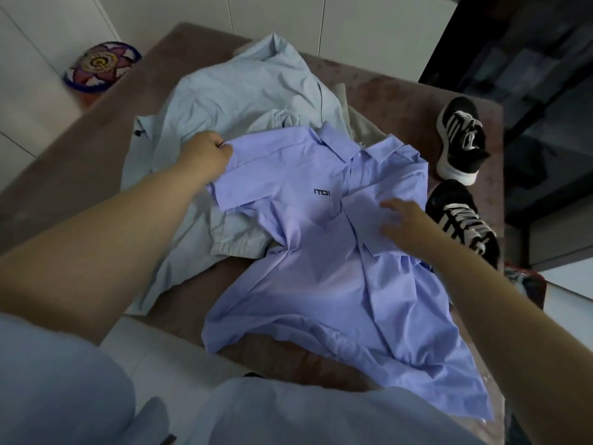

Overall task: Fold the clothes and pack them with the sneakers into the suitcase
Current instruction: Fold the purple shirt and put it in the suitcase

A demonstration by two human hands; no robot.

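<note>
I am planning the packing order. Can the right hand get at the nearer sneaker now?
Probably yes. The right hand rests open on the purple shirt, just beside the nearer sneaker. Nothing lies between them, and the sneaker's top is uncovered.

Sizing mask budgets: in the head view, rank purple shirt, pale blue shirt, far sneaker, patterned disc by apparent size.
1. Purple shirt, nearest the camera.
2. Pale blue shirt, partly covered, so the gap is unsure.
3. Far sneaker and patterned disc look alike; not ranked.

brown plush table (80, 162) | round flower-patterned disc (102, 65) beside its far-left edge | white floor (150, 351) | dark cabinet (529, 59) right
</note>
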